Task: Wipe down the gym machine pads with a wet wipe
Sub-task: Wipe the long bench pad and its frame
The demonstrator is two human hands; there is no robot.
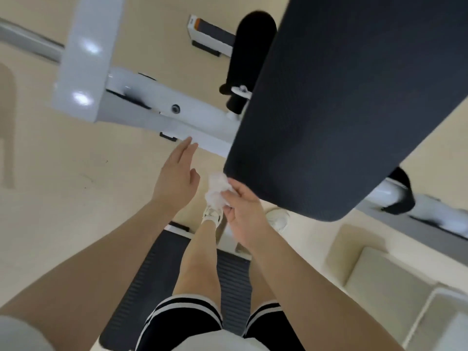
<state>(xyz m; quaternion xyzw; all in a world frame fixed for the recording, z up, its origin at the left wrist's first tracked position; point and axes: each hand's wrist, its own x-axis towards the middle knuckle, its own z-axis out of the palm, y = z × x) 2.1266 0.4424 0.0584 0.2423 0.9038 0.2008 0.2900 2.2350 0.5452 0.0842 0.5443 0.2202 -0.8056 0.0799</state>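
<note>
A large black bench pad (342,105) fills the upper right, slanting down toward me. My right hand (244,209) is closed around a crumpled white wet wipe (217,188), just below the pad's near left corner and not touching it. My left hand (177,177) hovers to the left of the wipe, fingers straight and apart, holding nothing. A black roller pad (250,49) stands beyond the bench, and another black roller (401,193) shows under the bench at the right.
The white machine frame (162,105) crosses the floor ahead of my left hand. A black ribbed footplate (157,269) lies under my legs. My white shoes (278,219) stand on the beige floor. Pale steps (385,282) sit at the lower right.
</note>
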